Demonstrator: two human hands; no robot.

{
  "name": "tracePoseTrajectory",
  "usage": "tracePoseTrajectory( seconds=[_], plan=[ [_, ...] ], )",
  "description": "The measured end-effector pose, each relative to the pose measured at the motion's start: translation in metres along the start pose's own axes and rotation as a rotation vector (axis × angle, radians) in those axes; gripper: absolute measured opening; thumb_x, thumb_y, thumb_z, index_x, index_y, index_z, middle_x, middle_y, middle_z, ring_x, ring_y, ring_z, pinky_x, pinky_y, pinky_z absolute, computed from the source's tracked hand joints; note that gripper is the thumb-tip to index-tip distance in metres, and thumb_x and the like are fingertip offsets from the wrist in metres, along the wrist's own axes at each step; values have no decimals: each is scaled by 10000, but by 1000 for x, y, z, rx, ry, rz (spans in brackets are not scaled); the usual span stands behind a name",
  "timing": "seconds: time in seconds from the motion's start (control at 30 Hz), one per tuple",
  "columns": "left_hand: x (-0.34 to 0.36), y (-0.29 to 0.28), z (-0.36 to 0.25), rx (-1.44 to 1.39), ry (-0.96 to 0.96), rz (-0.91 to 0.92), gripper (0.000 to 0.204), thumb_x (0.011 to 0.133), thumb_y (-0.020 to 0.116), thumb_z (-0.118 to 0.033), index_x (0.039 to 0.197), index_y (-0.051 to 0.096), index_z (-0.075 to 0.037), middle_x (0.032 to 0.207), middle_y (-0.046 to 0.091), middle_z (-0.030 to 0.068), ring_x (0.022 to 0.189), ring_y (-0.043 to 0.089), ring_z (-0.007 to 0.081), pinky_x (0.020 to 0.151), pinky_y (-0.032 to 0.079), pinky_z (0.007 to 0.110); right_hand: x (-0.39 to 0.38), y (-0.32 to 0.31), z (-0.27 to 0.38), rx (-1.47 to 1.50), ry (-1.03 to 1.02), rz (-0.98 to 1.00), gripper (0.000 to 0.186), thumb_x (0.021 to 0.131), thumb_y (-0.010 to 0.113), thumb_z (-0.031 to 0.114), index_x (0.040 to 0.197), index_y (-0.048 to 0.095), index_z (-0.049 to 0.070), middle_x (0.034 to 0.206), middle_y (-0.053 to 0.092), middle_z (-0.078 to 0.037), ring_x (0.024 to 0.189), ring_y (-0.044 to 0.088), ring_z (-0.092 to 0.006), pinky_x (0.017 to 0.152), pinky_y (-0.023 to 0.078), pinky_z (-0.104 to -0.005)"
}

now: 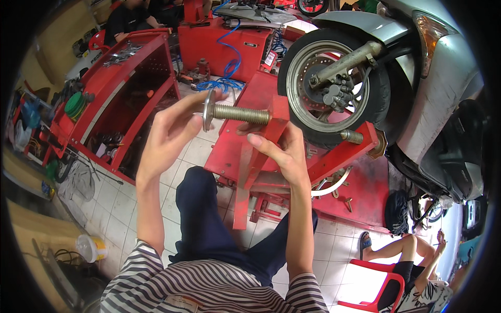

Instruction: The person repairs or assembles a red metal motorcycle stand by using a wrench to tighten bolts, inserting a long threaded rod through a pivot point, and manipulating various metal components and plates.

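Note:
My left hand is at the round metal disc on the end of a thick threaded clamp screw, fingers behind it and thumb at its near side. The screw runs level into the top of a red steel clamp arm. Around that arm, just under the screw, my right hand is closed, thumb across the near face. A second red clamp arm with its own screw stands to the right. Beyond both is a motorcycle's front wheel on a red lift platform.
At the left stands a red tool cart with tools and a green tub. A blue air hose lies coiled near a red machine. A white bucket sits at lower left. A person on a red chair is at lower right.

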State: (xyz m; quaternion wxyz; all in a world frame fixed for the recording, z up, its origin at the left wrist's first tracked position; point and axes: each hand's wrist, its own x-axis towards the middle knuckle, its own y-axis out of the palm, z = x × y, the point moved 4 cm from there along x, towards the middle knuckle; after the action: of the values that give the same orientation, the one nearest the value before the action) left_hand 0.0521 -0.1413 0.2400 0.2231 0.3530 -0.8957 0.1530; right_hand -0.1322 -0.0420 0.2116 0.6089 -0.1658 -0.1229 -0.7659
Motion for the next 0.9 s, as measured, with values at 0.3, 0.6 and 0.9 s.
tracePoseTrajectory(
  seconds=[0.3,0.6,0.9],
  plan=[
    [-11,-3,-4,-428,222,-107,314,1020,518,-255,941,574,43,724,643,140,858,682,263,956,450,433,-1,5,-4,44,-10,-20,435,808,777,248,1105,627,-33,976,718,-123,927,672,-191,912,507,-371],
    [1,28,-18,264,209,-367,584,1088,284,-374,1115,628,97,820,700,132,743,658,227,832,500,320,-2,3,-10,55,-32,-49,452,806,776,277,1098,621,-31,964,712,-122,910,664,-185,909,498,-367],
    [-18,-6,-3,335,-23,-400,590,1078,241,-428,1149,640,1,923,700,106,754,618,141,737,492,307,-3,6,-11,72,-53,-63,444,807,771,266,1091,621,-40,936,704,-111,905,654,-181,888,495,-351]
  ],
)
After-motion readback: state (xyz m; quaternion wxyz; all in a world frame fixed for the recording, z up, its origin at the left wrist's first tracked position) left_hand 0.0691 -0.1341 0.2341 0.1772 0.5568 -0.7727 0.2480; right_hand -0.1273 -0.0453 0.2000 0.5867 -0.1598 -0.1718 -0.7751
